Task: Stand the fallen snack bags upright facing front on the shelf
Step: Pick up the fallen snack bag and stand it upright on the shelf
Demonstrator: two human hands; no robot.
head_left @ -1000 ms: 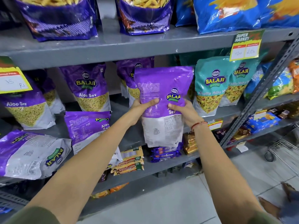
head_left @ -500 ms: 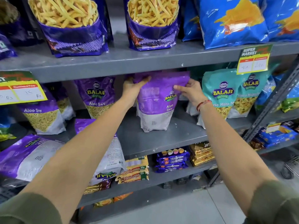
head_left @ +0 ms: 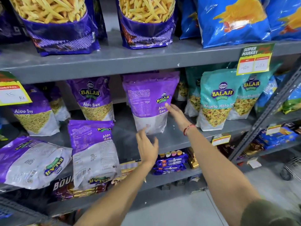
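A purple Aloo Sev bag (head_left: 147, 101) stands upright on the middle grey shelf (head_left: 177, 139), its printed back side toward me. My right hand (head_left: 175, 111) rests flat against the bag's right edge, fingers extended. My left hand (head_left: 147, 148) hovers just below the bag's bottom edge, fingers spread, holding nothing. Two more purple bags lie fallen at the shelf's front: one (head_left: 93, 150) leaning back-side up, another (head_left: 31, 162) flat at the far left. Upright Aloo Sev bags (head_left: 93, 98) stand behind them.
Teal Khatta Mitha bags (head_left: 216, 101) stand right of the purple bag. The shelf above carries fry-print purple bags (head_left: 146, 23) and blue bags (head_left: 234, 20). Yellow price tags (head_left: 254, 61) hang from shelf edges. Biscuit packs (head_left: 171, 162) fill the lower shelf. A diagonal steel brace (head_left: 267, 111) crosses at right.
The purple bag went from being held in both hands to standing on the shelf. My left hand let go and dropped below it; my right hand slid from the top corner to its right side.
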